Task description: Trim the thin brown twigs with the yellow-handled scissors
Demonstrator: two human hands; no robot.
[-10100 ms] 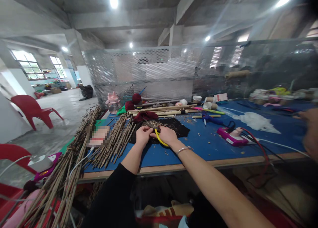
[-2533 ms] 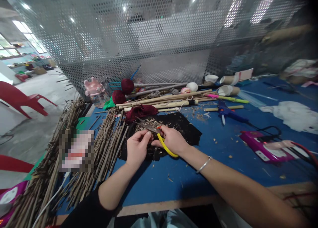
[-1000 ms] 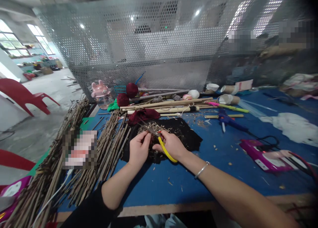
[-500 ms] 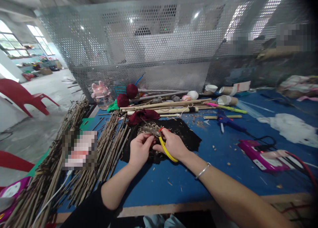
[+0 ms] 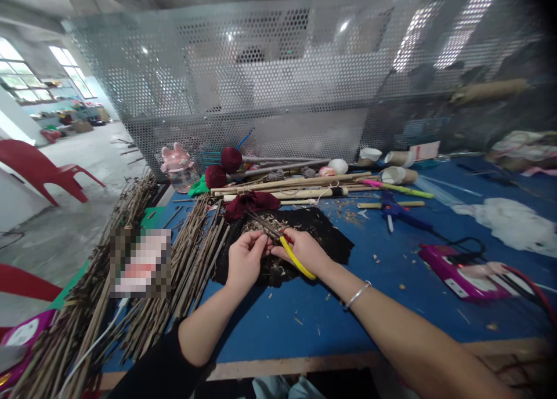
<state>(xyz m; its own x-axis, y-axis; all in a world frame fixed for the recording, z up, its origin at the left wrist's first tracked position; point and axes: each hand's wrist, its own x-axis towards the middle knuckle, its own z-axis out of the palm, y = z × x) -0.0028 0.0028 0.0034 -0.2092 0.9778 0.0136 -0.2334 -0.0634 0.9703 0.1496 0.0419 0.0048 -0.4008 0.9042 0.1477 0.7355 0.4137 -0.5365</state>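
My right hand (image 5: 303, 251) is closed around a pair of scissors (image 5: 298, 261) with yellow and red handles; the blades point up and left. Beside it, my left hand (image 5: 246, 255) pinches with thumb and fingers, and whatever lies between them is too small to make out. The fingertips of both hands nearly meet. Below them a black cloth (image 5: 327, 236) is spread out, with a heap of light brown plant clippings (image 5: 278, 218) on it. A dark red cloth (image 5: 256, 203) lies at the heap's far edge.
Bundled thin twigs (image 5: 191, 260) lie to the left. At the back are wooden sticks (image 5: 296, 181), dark red yarn balls (image 5: 231, 159) and a pink jar (image 5: 177, 167). To the right are a blue glue gun (image 5: 402, 213), a magenta box (image 5: 456, 274) and white plastic (image 5: 509, 222). A perforated metal screen (image 5: 270, 91) stands behind.
The scissors' blades have come closer together, and the handles have shifted slightly to the right. My left hand has stayed almost in place.
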